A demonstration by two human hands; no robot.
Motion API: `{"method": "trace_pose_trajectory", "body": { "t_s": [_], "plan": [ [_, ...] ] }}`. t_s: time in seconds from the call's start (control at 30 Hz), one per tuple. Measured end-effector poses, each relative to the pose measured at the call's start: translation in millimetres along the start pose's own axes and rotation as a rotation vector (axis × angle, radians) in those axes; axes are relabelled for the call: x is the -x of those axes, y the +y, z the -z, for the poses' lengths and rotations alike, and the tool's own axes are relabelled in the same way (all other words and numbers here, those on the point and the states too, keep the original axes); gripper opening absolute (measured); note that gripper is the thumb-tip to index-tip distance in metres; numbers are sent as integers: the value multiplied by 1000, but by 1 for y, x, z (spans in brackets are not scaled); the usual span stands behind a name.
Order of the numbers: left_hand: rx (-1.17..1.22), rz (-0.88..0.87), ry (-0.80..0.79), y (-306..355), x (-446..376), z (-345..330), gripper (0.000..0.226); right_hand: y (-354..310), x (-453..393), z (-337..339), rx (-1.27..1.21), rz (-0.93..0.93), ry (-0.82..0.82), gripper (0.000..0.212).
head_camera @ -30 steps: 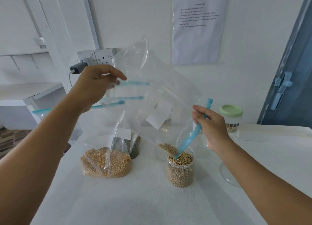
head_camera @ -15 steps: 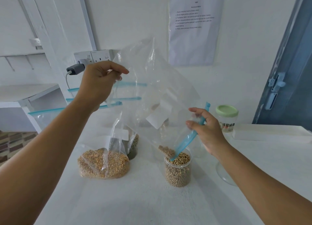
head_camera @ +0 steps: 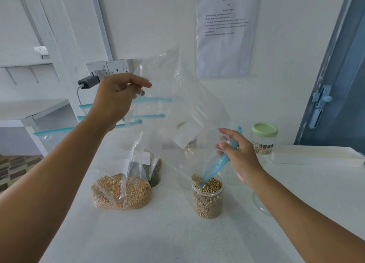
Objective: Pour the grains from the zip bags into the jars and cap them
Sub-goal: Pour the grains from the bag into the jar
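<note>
Head view: right hand (head_camera: pixel 240 156) pinches the blue zip edge of the near-empty zip bag (head_camera: pixel 183 112); left hand (head_camera: pixel 116 98) pinches its upturned bottom corner. Bag's long axis slopes from upper left down to its mouth at lower right, zip tip dipping into the open jar (head_camera: pixel 207 195). Jar sits just below the right fingers and is nearly full of pale beans; a few linger at the bag mouth. Full grain bag (head_camera: pixel 120 191) lies left on the table (head_camera: pixel 177 239); green-lidded jar (head_camera: pixel 264 139) stands behind.

Soft, even, cool light; faint shadows, wide-angle bending at edges.
</note>
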State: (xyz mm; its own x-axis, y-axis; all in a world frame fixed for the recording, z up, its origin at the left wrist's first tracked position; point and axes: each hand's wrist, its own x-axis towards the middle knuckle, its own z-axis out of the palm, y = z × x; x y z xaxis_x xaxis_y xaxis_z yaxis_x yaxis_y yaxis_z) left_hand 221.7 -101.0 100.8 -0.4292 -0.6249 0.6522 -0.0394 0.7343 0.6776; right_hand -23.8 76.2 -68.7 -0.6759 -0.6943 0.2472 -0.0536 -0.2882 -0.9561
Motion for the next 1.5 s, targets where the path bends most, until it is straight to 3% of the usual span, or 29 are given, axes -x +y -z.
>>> {"method": "trace_pose_trajectory", "body": {
  "t_s": [1.07,1.27,1.5],
  "plan": [
    [94,-22,15,-3,-2,-6,47,4,-1,-1,162,94,86,39],
    [77,-33,24,-5,0,-7,49,11,2,3,300,101,-101,84],
    [86,-32,26,-5,1,-10,46,19,-2,7,464,199,4,77]
  ]
}}
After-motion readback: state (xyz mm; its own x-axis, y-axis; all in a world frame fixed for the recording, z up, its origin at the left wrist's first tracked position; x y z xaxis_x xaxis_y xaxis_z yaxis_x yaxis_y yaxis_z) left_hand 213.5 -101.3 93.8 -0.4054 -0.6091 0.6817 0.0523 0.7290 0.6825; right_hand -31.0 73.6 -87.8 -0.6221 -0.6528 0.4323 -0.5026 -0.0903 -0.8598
